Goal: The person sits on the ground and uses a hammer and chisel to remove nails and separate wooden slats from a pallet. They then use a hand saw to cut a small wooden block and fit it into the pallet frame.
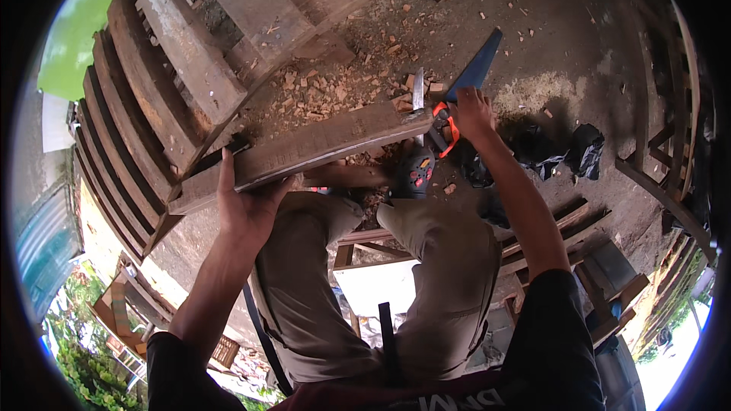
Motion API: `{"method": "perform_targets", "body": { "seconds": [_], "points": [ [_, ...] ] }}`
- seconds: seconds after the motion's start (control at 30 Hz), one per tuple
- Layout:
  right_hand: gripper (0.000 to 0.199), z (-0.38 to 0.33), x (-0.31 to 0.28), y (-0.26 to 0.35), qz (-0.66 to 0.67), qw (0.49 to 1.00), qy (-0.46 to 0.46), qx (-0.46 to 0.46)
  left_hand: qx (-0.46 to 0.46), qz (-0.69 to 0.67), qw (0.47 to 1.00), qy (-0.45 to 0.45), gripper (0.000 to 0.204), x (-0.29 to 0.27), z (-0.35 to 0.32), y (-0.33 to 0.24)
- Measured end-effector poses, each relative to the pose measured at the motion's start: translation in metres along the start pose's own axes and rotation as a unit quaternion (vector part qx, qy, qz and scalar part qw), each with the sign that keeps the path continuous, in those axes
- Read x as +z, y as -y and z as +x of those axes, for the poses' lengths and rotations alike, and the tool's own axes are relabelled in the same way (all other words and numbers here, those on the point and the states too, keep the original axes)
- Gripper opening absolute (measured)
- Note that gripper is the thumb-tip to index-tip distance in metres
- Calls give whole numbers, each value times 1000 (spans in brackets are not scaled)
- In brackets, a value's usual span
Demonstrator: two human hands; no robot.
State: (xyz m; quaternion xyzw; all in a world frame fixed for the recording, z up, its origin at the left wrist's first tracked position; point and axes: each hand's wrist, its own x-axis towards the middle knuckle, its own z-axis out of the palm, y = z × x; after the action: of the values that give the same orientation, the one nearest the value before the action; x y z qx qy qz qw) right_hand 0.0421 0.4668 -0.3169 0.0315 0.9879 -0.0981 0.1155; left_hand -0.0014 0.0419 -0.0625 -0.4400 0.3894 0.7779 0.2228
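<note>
My left hand (245, 199) grips the near end of a long weathered wooden plank (320, 146) that lies slanted across in front of my knees. My right hand (472, 113) is closed on the orange-and-black handle of a hand saw (449, 103). Its blade stands upright at the plank's right end, and a blue blade cover points up and to the right. My foot in a dark sandal (415, 171) sits just below the plank's right end, beside the saw.
Stacked curved wooden beams (152, 84) rise at the left and top. Wood chips and sawdust (335, 91) litter the ground behind the plank. A black plastic bag (563, 148) lies at the right. Wooden slats and frames (579, 236) lie at the lower right.
</note>
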Motion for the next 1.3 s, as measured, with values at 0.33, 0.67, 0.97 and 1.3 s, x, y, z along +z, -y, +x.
{"method": "perform_targets", "body": {
  "seconds": [0.33,0.67,0.97,1.3],
  "points": [
    [57,27,107,30,117,980,134,-89,59,3,986,155,72,5,-13,47],
    [40,-17,128,73,320,944,-37,72,203,-139,938,245,59,-21,-77,49],
    [29,-34,95,93,354,909,-213,53,419,-157,840,308,64,-54,-93,34],
    [30,-20,-43,117,426,798,-426,3,500,-256,758,331,76,-119,-108,3]
  ]
}}
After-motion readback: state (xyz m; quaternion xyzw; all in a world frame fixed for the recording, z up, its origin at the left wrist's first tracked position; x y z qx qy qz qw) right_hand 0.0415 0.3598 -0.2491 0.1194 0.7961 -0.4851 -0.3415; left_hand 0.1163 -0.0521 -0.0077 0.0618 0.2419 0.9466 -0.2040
